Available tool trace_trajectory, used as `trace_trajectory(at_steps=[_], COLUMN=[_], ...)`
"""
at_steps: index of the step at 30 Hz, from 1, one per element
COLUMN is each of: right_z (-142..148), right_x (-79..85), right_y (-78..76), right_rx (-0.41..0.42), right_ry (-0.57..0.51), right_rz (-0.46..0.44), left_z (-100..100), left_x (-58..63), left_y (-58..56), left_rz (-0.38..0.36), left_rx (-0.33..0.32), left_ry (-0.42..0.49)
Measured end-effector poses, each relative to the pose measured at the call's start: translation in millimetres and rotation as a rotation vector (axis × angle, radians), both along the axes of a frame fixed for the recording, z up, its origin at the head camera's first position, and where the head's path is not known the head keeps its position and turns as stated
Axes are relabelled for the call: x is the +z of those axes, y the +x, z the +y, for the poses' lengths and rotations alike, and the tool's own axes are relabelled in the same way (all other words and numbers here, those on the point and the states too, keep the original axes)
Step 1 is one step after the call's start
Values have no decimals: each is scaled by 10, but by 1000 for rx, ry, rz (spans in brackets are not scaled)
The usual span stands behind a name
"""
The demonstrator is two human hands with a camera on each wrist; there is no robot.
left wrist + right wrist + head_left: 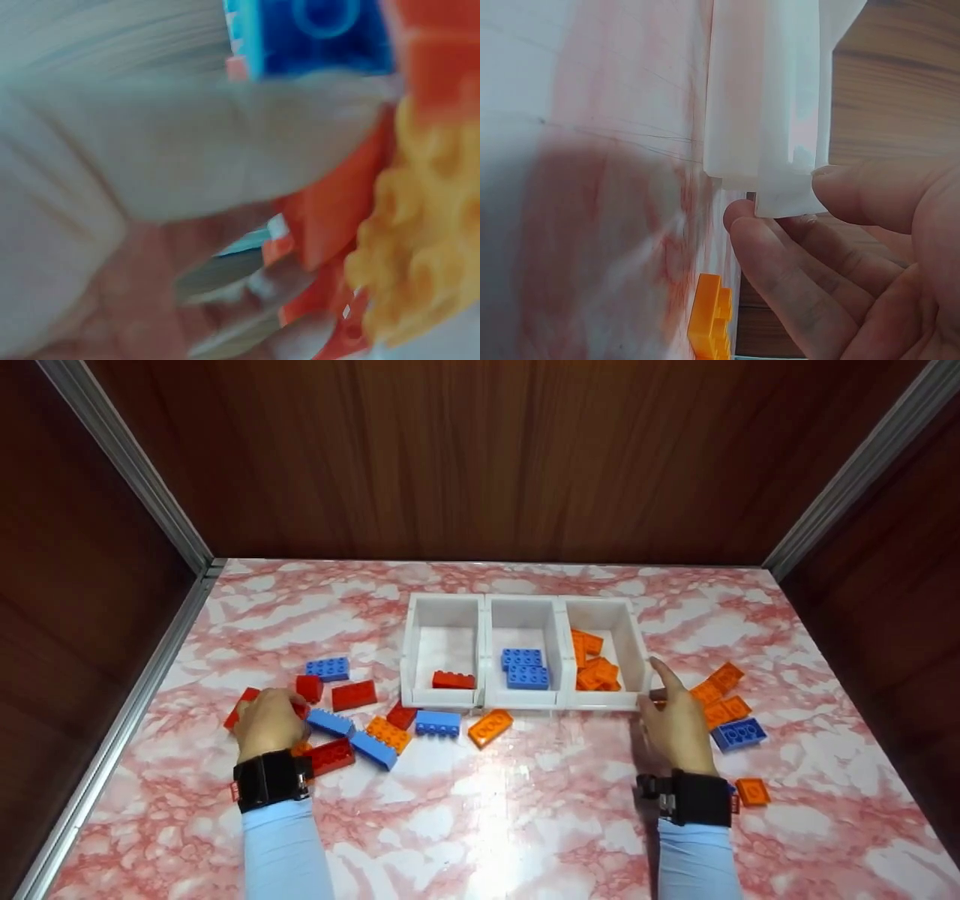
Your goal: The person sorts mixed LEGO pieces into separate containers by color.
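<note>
At the left of the table, my left hand (pixel 270 724) reaches down among loose toy building bricks. In the left wrist view its thumb and fingers hold a red brick (pixel 334 206) between them, beside an orange brick (pixel 427 240) and a blue brick (pixel 322 34). My right hand (pixel 679 727) is at the near right corner of the white three-part bin (pixel 641 656). The right wrist view has the thumb on the bin's rim and the fingers curled round the other side. Inside the bin are a red brick (pixel 453 680), blue bricks (pixel 528 676) and orange bricks (pixel 598 673), each colour in its own compartment.
Several mixed bricks lie left of and before the bin, including an orange brick (pixel 490 727) and a blue brick (pixel 438 724). Orange bricks (pixel 726 711) and a blue brick (pixel 739 733) lie beyond my right hand. Wooden panels (pixel 480 465) enclose the table (pixel 480 825).
</note>
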State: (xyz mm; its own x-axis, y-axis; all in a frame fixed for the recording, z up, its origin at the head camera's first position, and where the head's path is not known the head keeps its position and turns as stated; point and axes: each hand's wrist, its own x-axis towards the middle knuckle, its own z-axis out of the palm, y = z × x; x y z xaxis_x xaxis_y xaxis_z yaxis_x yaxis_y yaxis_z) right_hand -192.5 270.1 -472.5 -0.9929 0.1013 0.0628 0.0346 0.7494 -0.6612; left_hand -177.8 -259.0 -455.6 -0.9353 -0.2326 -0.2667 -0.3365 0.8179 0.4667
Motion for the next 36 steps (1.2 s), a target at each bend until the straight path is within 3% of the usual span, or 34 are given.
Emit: trace_trajectory(at_steps=[4,7,11,17,21,25,31,36], right_z=[3,7,12,-2,-10,4,2,-2], right_x=[3,10,18,13,7,23,33,35], right_y=[1,6,8,9,11,18,19,11], right_rx=[1,1,-7,-1,1,-2,6,5], right_ry=[-2,-5,-11,-5,-5,-14,-28,-35], right_rz=[3,2,-17,17,17,-6,-22,-21], left_z=[39,100,275,898,1350,1643,1863,1931], left_x=[11,34,56,127,221,328,312,245], left_y=[-22,-38,-98,-195,-306,-558,-915,-982], left_rz=[92,200,382,556,528,413,227,164], left_rx=[126,166,93,-143,-301,-399,-436,-477], left_ry=[57,127,192,222,191,112,19,-25])
